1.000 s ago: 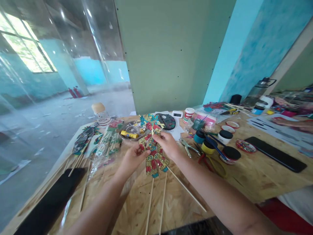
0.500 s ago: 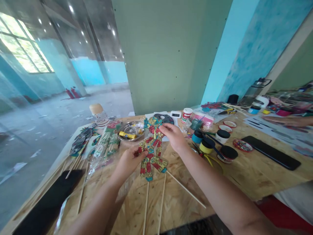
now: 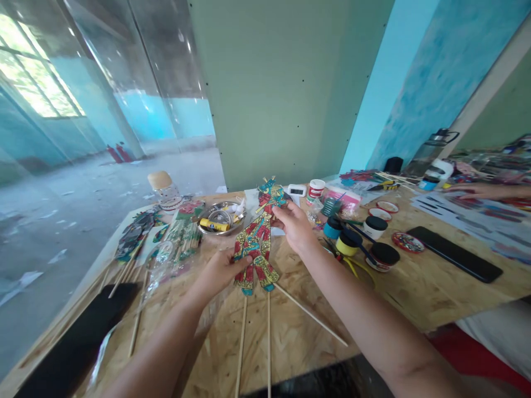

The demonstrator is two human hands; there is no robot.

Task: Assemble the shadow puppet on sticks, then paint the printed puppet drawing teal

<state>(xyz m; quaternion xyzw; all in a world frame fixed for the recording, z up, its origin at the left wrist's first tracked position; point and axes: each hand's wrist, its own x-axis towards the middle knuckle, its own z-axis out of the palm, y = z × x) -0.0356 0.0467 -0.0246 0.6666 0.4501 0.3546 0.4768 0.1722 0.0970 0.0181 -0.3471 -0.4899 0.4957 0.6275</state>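
A jointed shadow puppet [image 3: 253, 243], patterned in red, yellow and teal, is held upright above the wooden table. My right hand [image 3: 293, 224] pinches it high up, just under the head. Lower down, my left hand [image 3: 226, 271] grips its left edge near the tops of the legs, thumb in front. Three thin sticks extend below the figure: one wooden stick [image 3: 269, 342] hangs nearly straight down, another leans slightly left, and the third slants to the right. Parts of the puppet behind my fingers are hidden.
A metal bowl [image 3: 224, 213] with a yellow tube stands behind my left hand. Paint jars [image 3: 349, 242] crowd the right side beside a black phone [image 3: 456, 254]. Bundled sticks [image 3: 186, 232] and a dark slab [image 3: 78, 342] lie left. Another person's hand [image 3: 468, 190] rests far right.
The puppet's head has come up and turned, and its legs now hang closer together. My right hand has shifted slightly up and right; the sticks have swung a little left.
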